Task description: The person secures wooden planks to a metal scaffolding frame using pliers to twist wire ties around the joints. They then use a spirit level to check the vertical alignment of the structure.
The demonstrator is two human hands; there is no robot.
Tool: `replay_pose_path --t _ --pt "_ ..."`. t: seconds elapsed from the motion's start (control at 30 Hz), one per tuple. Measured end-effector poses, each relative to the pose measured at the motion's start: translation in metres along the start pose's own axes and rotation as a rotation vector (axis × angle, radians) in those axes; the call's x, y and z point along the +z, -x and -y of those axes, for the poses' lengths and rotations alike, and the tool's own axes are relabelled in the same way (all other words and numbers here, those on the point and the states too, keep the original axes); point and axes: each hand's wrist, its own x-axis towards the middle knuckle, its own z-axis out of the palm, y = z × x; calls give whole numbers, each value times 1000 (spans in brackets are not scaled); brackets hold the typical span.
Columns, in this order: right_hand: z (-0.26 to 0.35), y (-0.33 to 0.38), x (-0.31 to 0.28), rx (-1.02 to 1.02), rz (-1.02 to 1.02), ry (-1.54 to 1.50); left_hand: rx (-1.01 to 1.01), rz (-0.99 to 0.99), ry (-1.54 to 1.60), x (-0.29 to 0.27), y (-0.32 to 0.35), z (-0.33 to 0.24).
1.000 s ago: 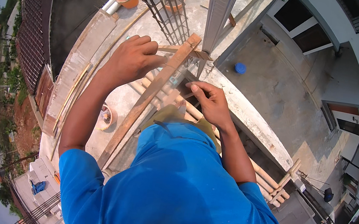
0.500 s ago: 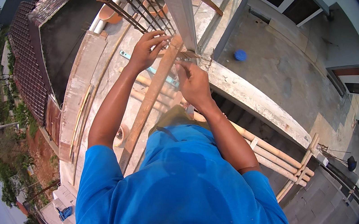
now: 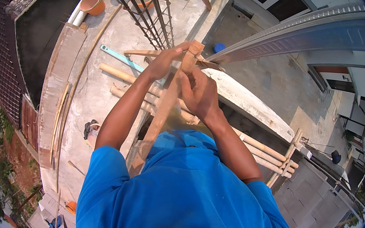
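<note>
A long wooden plank (image 3: pixel 160 115) runs from beside my body up to a block-like end between my hands. My left hand (image 3: pixel 163 63) reaches up along its left side, closed against the plank just below the end, with the fingertips partly behind the wood. On the right, my right hand (image 3: pixel 200 93) has its thumb and fingers curled together by the plank's upper part. Whatever small thing they pinch is hidden. Behind the hands, a thinner wooden strip (image 3: pixel 142 53) lies crosswise. A grey metal channel (image 3: pixel 293 41) slants from near the plank's end to the upper right.
A rebar cage (image 3: pixel 152 11) stands beyond my hands. At left are a turquoise level (image 3: pixel 123 58), bamboo poles (image 3: pixel 121 74) and an orange bucket (image 3: pixel 93 3). A concrete ledge (image 3: pixel 253 102) borders a drop at right, above more bamboo (image 3: pixel 265 153). A blue bucket (image 3: pixel 219 48) stands lower down.
The view has shifted, and the metal channel now slants to the right instead of rising above my hands. My left hand has moved onto the plank's upper end; my right hand has curled closer to it.
</note>
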Motion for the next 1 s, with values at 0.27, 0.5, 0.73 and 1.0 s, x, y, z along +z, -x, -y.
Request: replay_pose_path --t 0.27,0.5,0.73,1.0 --pt "24 7 -14 23 -86 34 340 -583 -224 -4 13 16" --pt "-68 133 -79 209 91 72 46 -420 -171 -34 22 44" --pt "-151 101 -23 517 87 -367 -277 -96 -254 -28 -38 60" --pt "-136 12 39 526 -67 -1016 -366 123 -6 -21 -61 33"
